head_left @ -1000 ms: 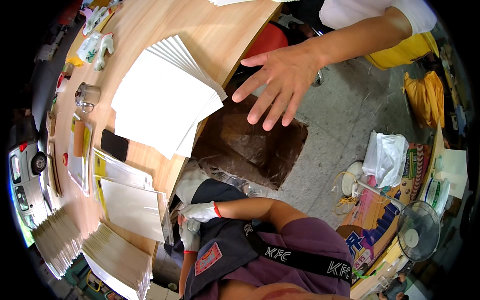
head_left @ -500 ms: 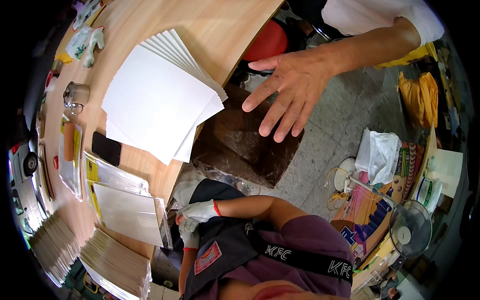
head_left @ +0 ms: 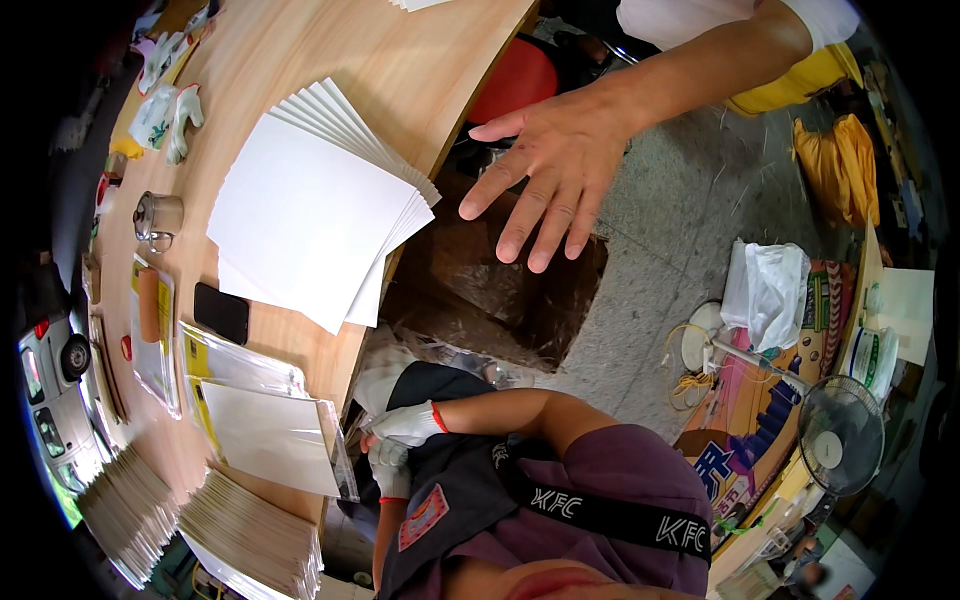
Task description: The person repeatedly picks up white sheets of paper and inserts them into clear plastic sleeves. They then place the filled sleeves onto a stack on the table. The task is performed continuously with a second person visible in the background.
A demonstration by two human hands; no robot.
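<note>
My right hand [head_left: 408, 425] and my left hand [head_left: 388, 464], both in white gloves with red cuffs, meet in front of my apron beside the table edge. The right lies over the left, and the fingers of both are curled. A fingertip looks bare. Whether anything is between them is hidden. On the wooden table [head_left: 400, 75] above them lies a fanned pile of white sheets [head_left: 300, 205], its corner over the edge. Nearest my hands is a clear plastic sleeve with a pale sheet [head_left: 265, 430]. A co-worker's bare hand [head_left: 555, 165], fingers spread, hangs right of the pile.
A black phone [head_left: 221, 313], a metal cup [head_left: 158, 218] and a brown roll [head_left: 149, 305] sit on the table. Stacks of sheets [head_left: 250, 540] stand at the lower left. Below the table edge is an open brown box [head_left: 500, 300]. A fan [head_left: 840, 435] stands at right.
The co-worker's spread hand has shifted left and slightly up. My view has moved a little, and another paper edge shows at the top. My hands stay together.
</note>
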